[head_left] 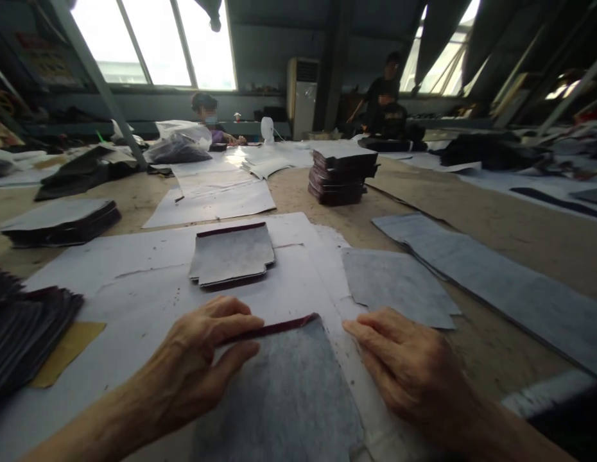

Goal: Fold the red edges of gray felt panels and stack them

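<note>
Wide worktable, white paper sheets, grey fabric strips, stacked pieces

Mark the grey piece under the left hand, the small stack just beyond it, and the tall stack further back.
grey piece (289, 391), head view, middle of its grey face.
small stack (231, 255), head view, top sheet's centre.
tall stack (341, 174), head view, front side of the pile.
</note>
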Motion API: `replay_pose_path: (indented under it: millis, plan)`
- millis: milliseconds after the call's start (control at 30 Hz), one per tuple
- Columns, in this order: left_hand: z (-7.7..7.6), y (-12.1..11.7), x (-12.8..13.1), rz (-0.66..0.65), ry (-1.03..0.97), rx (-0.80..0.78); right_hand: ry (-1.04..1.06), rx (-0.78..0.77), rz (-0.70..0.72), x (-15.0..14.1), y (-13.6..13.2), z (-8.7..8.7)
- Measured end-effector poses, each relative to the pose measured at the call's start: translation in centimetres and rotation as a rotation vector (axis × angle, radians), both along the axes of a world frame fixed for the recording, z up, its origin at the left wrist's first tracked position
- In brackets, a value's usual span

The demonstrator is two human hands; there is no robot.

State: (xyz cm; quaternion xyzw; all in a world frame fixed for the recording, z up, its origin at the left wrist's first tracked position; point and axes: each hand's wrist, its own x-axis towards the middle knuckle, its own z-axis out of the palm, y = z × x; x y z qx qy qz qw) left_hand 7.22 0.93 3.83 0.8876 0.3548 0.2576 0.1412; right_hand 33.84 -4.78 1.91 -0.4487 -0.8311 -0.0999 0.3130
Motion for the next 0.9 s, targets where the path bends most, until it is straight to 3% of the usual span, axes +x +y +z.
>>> replay_pose_path:
  millis: [133, 267, 600, 900]
  plan:
    - [-0.3, 0.8, 4.5, -0.011, 0.009, -0.044, -0.063, -0.021, 0.069, -0.4, 0.3, -0.8]
    - [-1.6, 1.2, 6.5, -0.007, -0.033, -0.126, -0.129, -0.092, 0.068, -0.6, 0.7, -1.3]
    - [-3.4, 0.7, 6.2, -0.062, -0.073, 0.017, -0.153, -0.263, 0.043, -0.5, 0.9, -1.3]
    - [-3.6, 0.4, 6.1, -0.165, -0.010, 0.082, -0.135, -0.214, 0.048, -0.5, 1.1, -1.7]
